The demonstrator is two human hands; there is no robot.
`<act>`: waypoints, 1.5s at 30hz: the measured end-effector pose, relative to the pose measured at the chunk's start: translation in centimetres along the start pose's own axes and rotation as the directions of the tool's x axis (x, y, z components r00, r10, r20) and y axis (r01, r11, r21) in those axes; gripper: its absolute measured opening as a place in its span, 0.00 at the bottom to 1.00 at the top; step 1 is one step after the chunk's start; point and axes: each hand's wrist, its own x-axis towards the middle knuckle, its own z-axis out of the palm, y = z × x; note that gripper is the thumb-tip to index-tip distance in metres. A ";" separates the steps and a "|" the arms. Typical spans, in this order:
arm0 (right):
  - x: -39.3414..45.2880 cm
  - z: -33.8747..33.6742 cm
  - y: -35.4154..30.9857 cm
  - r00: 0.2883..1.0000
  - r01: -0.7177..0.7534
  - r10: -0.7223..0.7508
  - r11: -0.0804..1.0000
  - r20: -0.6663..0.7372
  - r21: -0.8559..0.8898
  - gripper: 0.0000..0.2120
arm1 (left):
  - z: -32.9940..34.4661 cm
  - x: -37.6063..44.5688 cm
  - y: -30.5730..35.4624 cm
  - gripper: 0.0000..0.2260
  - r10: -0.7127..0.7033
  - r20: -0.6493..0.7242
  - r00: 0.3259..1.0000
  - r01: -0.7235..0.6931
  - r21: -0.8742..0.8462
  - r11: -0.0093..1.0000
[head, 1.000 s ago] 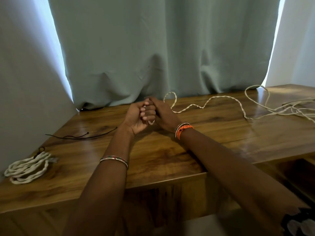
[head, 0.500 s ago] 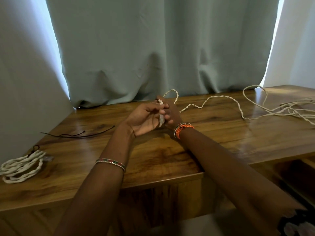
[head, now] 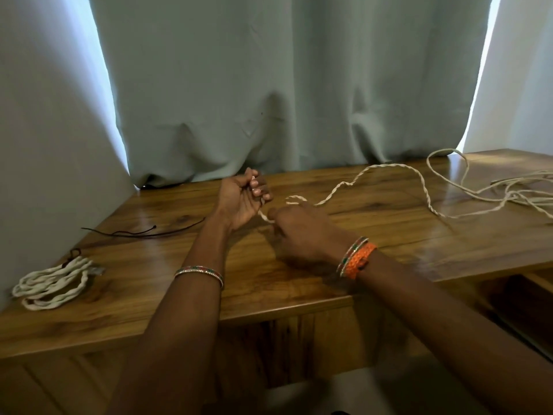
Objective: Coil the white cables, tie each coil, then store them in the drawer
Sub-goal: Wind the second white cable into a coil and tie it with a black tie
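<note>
A long white twisted cable trails loose across the wooden table from the far right to my hands at the middle. My left hand is palm up, fingers curled over the cable's end. My right hand lies knuckles up just right of it, pinching the same cable a short span further along; a short taut piece runs between the two hands. A coiled white cable, tied with a dark cord, lies at the table's near left corner.
A thin dark tie cord lies on the table left of my left hand. A grey-green curtain hangs along the table's back edge. An open dark recess shows under the tabletop at right. More loose cable loops pile at far right.
My hands, clasped together around the cable end a second ago, have drawn apart. The right hand has slid down and right along the cable while the left keeps the end.
</note>
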 end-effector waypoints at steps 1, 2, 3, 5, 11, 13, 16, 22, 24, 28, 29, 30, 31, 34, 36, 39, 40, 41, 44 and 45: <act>-0.3 -1.0 0.4 0.999 -0.017 0.017 1.000 0.046 0.015 0.08 | 0.1 -0.1 -0.2 0.14 -0.014 0.005 1.000 0.014 0.073 0.997; -0.6 -1.7 0.9 0.995 -0.020 0.017 0.999 0.096 0.030 0.08 | 0.4 -0.2 -0.4 0.14 -0.027 0.011 1.000 0.025 0.161 0.987; -0.8 -2.3 1.2 0.992 -0.008 0.004 1.000 0.128 0.030 0.09 | 0.5 -0.2 -0.7 0.13 -0.042 0.015 0.999 0.037 0.251 0.967; -0.8 -2.8 1.6 0.988 0.007 0.000 0.999 0.153 -0.042 0.10 | 1.2 -0.4 -1.1 0.13 -0.087 0.021 0.996 0.071 0.403 0.912; 0.2 -5.8 2.7 0.993 0.027 -0.014 0.994 0.118 -0.110 0.10 | 1.3 -0.6 -2.3 0.23 -0.063 0.075 0.995 -0.016 0.759 0.651; 0.7 -6.2 3.4 0.996 0.041 -0.032 0.994 0.089 -0.106 0.09 | 1.4 -0.5 -2.5 0.22 -0.061 0.088 0.994 -0.027 0.761 0.649; 2.0 -6.3 4.8 0.998 0.044 -0.047 0.995 -0.036 -0.084 0.04 | 2.5 -0.8 -2.6 0.09 -0.158 0.019 0.987 0.098 0.710 0.697; 4.8 -4.4 7.2 0.945 0.039 -0.008 0.995 -0.326 0.089 0.04 | 3.1 -1.5 -1.0 0.23 -0.195 0.141 0.971 0.116 0.434 0.893; 5.1 -3.6 7.0 0.939 0.058 -0.039 0.997 -0.343 0.046 0.04 | 3.3 -1.8 -0.9 0.24 -0.174 0.186 0.967 0.089 0.393 0.915; 5.7 -1.2 7.1 0.928 0.028 -0.020 0.999 -0.372 0.017 0.05 | 3.5 -2.2 -0.7 0.24 -0.188 0.318 0.929 0.104 0.263 0.959; 5.9 -0.5 7.4 0.931 -0.005 0.012 1.000 -0.365 0.021 0.04 | 3.5 -2.4 -0.5 0.23 -0.215 0.376 0.902 0.140 0.217 0.966; 6.2 0.3 7.7 0.932 -0.043 0.051 0.999 -0.358 0.028 0.04 | 3.5 -2.4 -0.4 0.22 -0.235 0.438 0.868 0.175 0.173 0.969; 6.4 1.1 8.0 0.933 -0.078 0.084 0.996 -0.351 0.033 0.05 | 3.4 -2.4 -0.2 0.20 -0.244 0.503 0.829 0.206 0.131 0.970; 6.4 4.0 8.8 0.936 -0.214 0.219 0.976 -0.274 0.048 0.06 | 2.9 -2.1 0.5 0.16 -0.172 0.614 0.771 0.227 -0.011 0.974; 6.2 5.7 9.1 0.950 -0.269 0.274 0.962 -0.148 0.051 0.08 | 2.9 -2.1 0.6 0.16 -0.106 0.540 0.835 0.156 -0.046 0.987; 6.1 6.5 9.4 0.951 -0.304 0.304 0.953 -0.046 0.008 0.10 | 3.1 -2.0 0.3 0.18 -0.074 0.359 0.930 0.054 0.066 0.996; 6.0 6.3 9.5 0.942 -0.331 0.330 0.943 -0.054 -0.012 0.10 | 3.0 -2.0 0.2 0.18 -0.073 0.327 0.942 0.037 0.115 0.993; 5.9 6.2 9.7 0.929 -0.365 0.363 0.930 -0.067 -0.027 0.10 | 2.9 -1.8 0.0 0.17 -0.073 0.296 0.952 0.021 0.175 0.984; 5.2 6.0 10.1 0.874 -0.485 0.483 0.873 -0.054 -0.050 0.11 | 2.3 -1.0 -0.8 0.16 -0.036 0.140 0.990 -0.030 0.448 0.894; 4.9 6.1 9.8 0.863 -0.506 0.505 0.860 -0.037 -0.062 0.11 | 2.0 -0.7 -1.1 0.16 -0.021 0.085 0.996 -0.028 0.536 0.844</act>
